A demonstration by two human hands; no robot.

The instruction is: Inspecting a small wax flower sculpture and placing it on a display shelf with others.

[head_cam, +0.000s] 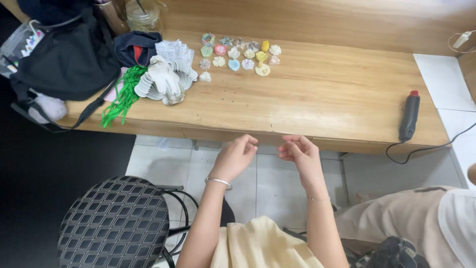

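left hand [237,155] and right hand [297,151] loosely curled, fingertips pinched, anything held too small to tell, glass jar [143,14] on wooden bench [322,94], contents unclear, black bag [67,59] zipped beside it

Both hands [237,156] [300,153] pinched, empty, near wooden table [317,94] edge.

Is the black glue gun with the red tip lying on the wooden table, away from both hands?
Yes, the black glue gun with the red tip lies on the wooden table near its right end, far from both hands.
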